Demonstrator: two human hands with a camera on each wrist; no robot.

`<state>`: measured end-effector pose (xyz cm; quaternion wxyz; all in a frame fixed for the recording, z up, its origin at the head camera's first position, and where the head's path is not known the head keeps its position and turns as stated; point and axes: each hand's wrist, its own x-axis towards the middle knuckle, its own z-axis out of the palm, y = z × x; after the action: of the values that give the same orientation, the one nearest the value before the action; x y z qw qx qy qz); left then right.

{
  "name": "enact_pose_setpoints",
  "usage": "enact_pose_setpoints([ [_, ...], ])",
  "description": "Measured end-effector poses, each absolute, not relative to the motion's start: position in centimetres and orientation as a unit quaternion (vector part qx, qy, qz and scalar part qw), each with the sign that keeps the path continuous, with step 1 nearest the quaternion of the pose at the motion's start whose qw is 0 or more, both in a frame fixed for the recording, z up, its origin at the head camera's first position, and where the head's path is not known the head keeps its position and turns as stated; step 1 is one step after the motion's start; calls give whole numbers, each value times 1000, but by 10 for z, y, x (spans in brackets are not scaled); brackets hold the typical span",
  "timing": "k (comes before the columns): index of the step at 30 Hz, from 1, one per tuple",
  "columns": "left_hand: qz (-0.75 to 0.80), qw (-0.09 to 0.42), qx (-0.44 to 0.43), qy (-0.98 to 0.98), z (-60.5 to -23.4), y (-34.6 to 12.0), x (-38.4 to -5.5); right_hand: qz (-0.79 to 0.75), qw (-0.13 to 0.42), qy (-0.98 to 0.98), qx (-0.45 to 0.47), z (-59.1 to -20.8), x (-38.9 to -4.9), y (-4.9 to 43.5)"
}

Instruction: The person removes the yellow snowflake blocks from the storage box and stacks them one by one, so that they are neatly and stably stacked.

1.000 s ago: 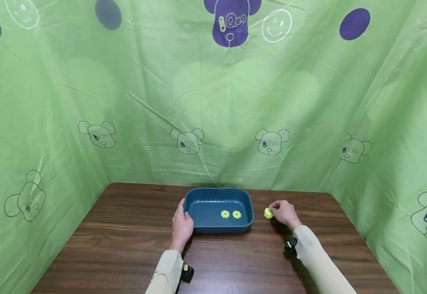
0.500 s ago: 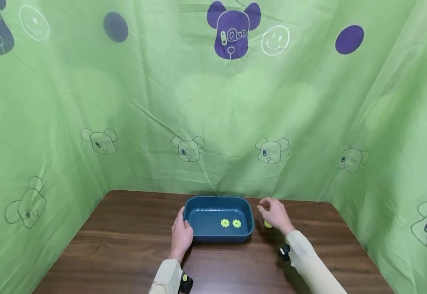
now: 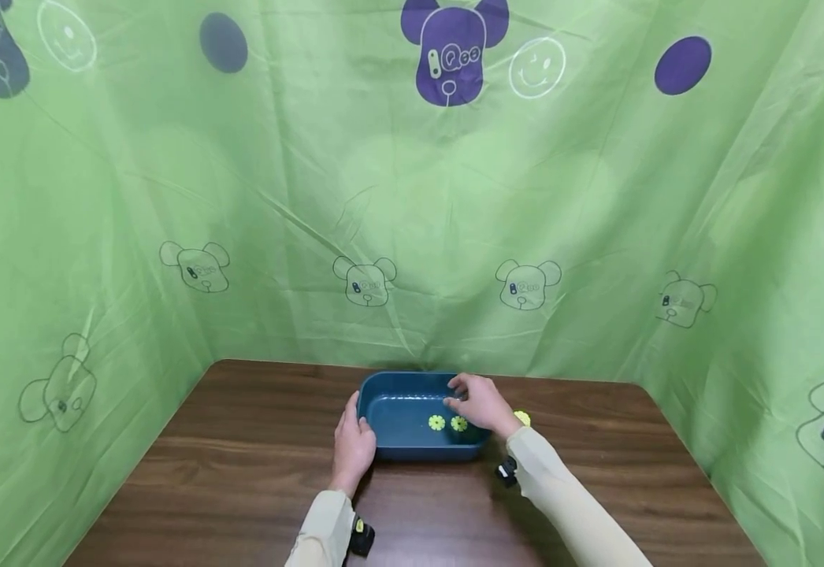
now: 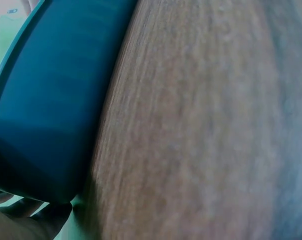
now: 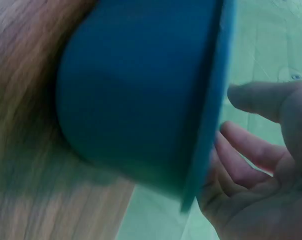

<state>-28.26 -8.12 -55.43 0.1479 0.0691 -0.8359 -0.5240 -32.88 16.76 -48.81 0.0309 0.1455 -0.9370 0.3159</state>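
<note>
A dark blue rectangular tray (image 3: pixel 419 453) stands on the wooden table. My left hand (image 3: pixel 353 449) rests against its left wall with straight fingers; in the left wrist view its fingers (image 4: pixel 46 220) touch the tray's outer side. Inside lie two flat yellow-green flower-shaped pieces (image 3: pixel 436 423), side by side toward the right. Over the tray's right end hovers my right hand (image 3: pixel 481 403), with nothing between thumb and fingers; the right wrist view shows those fingers (image 5: pixel 251 145) parted beyond the rim. Another yellow-green piece (image 3: pixel 522 417) sits on the table right of the tray, partly hidden by my right wrist.
Brown wood grain marks the table (image 3: pixel 242 472). A green printed curtain (image 3: pixel 440 331) encloses its back and sides, close behind the tray. Each wrist carries a small black camera (image 3: pixel 361 537).
My right hand let go of the yellow-green piece on the table and moved left over the tray. The left hand stays at the tray's side. The head view shifted slightly.
</note>
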Motion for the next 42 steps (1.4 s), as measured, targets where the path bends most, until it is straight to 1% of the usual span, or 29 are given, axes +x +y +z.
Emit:
enact_pose_setpoints([
  [5, -522, 148, 67, -837, -552, -81, -286, 268, -25, -945, 184, -494, -333, 155],
  [12, -523, 139, 70, -838, -551, -81, -286, 218, -57, -956, 186, -506, -335, 139],
  [19, -517, 147, 64, -841, -553, -81, -286, 204, -35, -963, 172, -515, -336, 131],
  [22, -516, 153, 63, -841, -553, -81, -286, 210, -37, -963, 165, -516, -338, 129],
  [28, -520, 147, 64, -839, -553, -80, -284, 207, -53, -964, 159, -514, -340, 128],
  [36, -520, 151, 64, -838, -552, -80, -282, 198, -49, -967, 155, -512, -339, 128],
  [42, -516, 161, 60, -839, -554, -81, -285, 193, -30, -971, 140, -510, -337, 128],
])
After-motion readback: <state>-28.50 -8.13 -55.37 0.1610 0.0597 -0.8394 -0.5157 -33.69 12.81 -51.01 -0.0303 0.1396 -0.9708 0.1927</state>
